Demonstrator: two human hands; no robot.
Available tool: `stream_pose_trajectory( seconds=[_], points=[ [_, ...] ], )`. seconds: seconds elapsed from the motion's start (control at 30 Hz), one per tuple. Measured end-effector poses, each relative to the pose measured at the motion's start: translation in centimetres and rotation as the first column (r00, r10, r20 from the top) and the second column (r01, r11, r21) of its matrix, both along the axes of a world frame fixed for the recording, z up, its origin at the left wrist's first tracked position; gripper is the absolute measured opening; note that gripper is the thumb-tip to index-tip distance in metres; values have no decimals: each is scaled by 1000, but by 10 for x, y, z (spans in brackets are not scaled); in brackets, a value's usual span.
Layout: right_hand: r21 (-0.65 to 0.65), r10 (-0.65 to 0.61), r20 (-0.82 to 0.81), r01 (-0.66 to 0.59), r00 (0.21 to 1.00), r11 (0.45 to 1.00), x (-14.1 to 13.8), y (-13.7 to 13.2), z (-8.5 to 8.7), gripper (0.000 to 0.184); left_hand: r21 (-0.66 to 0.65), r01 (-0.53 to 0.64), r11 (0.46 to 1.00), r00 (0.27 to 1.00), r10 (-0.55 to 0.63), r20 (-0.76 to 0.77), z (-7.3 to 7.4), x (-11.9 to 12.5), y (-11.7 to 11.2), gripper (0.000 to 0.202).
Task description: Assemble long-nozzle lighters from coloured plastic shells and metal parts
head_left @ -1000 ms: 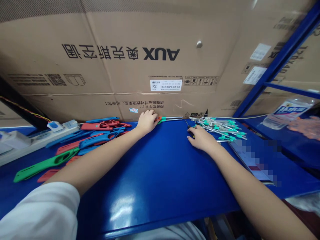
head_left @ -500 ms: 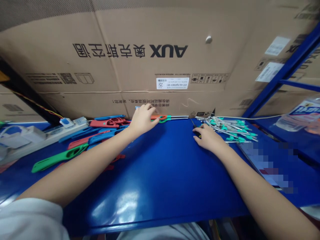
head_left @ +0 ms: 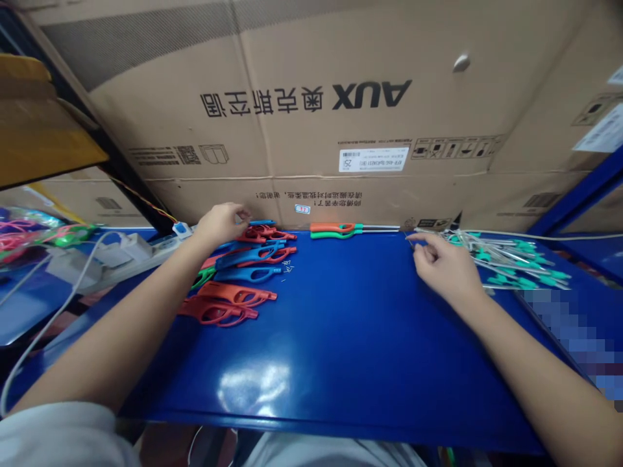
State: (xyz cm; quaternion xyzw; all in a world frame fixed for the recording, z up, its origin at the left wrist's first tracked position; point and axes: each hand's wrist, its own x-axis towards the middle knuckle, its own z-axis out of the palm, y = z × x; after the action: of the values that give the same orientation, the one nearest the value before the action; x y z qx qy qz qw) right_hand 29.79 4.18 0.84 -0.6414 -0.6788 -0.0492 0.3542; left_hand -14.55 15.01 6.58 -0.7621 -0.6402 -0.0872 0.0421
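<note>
My left hand point(head_left: 221, 224) hovers at the back of a pile of lighter handles, its fingers loosely bent and apart, with nothing visible in them. Red handles point(head_left: 265, 232) and a blue handle point(head_left: 250, 274) lie beside and below it. In front are orange-red handles point(head_left: 243, 293). My right hand point(head_left: 445, 259) is closed around a thin dark screwdriver point(head_left: 409, 241), mostly hidden by the fingers. Right behind that hand lies a heap of metal rods with teal ends point(head_left: 516, 256). Between the hands, two long-nosed lighters, orange point(head_left: 326, 227) and green point(head_left: 326, 235), lie against the cardboard.
A large cardboard sheet point(head_left: 302, 146) stands along the back of the blue table point(head_left: 341, 363). Small metal bits point(head_left: 288, 267) lie by the blue handle. To the left are a power strip point(head_left: 168, 245), white plugs point(head_left: 134, 250) and a cable point(head_left: 58, 305). A blue post point(head_left: 574, 165) rises at right.
My left hand has moved left, away from the long-nosed lighters to the pile of handles. My right hand stays by the rod heap with the screwdriver. The view has turned left.
</note>
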Motion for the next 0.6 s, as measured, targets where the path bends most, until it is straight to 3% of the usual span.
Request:
stream_pose_trajectory(
  seconds=[0.17,0.3,0.43,0.6],
  points=[
    [84,87,-15,-86,996,993,-6,-2,0,37,32,36,999,999,-36,-1,-13,-7,19,29],
    [13,131,0,-131,991,991,-8,-1,-4,35,-1,34,999,999,-34,-3,-16,-9,35,27],
    [-44,152,1,-152,988,987,-9,-2,-3,34,-17,49,999,999,-50,-5,-11,-12,41,23],
    [-44,172,-11,-173,985,984,-10,-4,-2,34,22,63,998,998,-63,7,7,-11,35,18]
  ],
)
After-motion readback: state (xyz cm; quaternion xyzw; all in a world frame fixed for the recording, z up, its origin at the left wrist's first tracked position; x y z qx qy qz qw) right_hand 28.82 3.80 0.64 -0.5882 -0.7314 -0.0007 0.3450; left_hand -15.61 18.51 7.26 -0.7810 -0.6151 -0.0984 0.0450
